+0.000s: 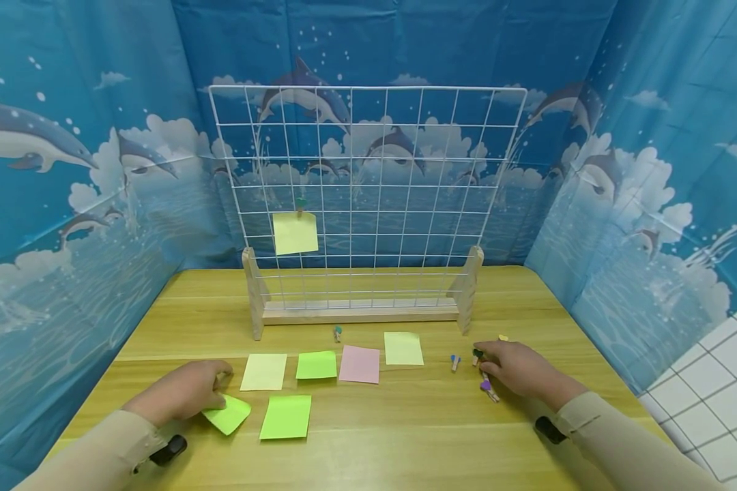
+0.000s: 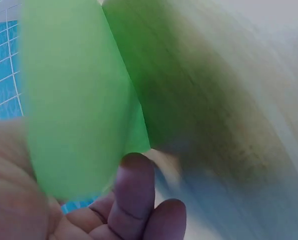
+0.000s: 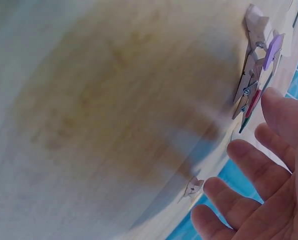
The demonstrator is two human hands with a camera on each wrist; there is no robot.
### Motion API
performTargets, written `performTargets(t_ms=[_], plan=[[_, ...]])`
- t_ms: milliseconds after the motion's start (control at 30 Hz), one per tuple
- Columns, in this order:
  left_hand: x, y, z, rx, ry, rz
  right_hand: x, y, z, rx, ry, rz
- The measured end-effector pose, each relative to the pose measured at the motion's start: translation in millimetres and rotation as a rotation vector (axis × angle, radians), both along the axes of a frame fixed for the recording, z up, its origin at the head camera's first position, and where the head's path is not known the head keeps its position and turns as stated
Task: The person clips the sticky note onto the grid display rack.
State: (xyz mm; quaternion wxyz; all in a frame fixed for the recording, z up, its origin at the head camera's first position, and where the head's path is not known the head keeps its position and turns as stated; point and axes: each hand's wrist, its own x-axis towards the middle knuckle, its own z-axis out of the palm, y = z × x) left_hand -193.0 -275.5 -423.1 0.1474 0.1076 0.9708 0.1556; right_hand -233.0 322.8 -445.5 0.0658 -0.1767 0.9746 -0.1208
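Note:
My left hand (image 1: 181, 392) pinches a bright green sticky note (image 1: 228, 413) at the table's left side. In the left wrist view this note (image 2: 79, 100) bends up in front of the palm, hiding part of the fingers. On the right, my right hand (image 1: 518, 368) reaches over a small group of mini clothespins, its thumb and fingers spread apart. A dark green clothespin (image 1: 477, 356) lies right at its fingertips, and a purple-topped clothespin (image 1: 488, 390) is just below them. The right wrist view shows the purple clothespin (image 3: 272, 51) beside the thumb.
A white wire grid (image 1: 368, 170) on a wooden stand (image 1: 359, 312) holds a pale yellow note (image 1: 295, 233) under a green clothespin (image 1: 300, 204). Several yellow and green notes and a pink note (image 1: 359, 364) lie on the table. A blue clothespin (image 1: 455, 363) and another clothespin (image 1: 338, 334) lie apart.

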Motion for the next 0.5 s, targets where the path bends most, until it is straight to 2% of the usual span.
performTargets(t_ms=[267,500], plan=[[1.2,1.1,-0.8,0.017,-0.008,-0.003,-2.0,2.0,-1.9,0.008,0.003,0.017],[1.0,3.4,-1.1,0.048,-0.011,0.059,0.9,0.5,1.8,0.014,0.057,0.021]])
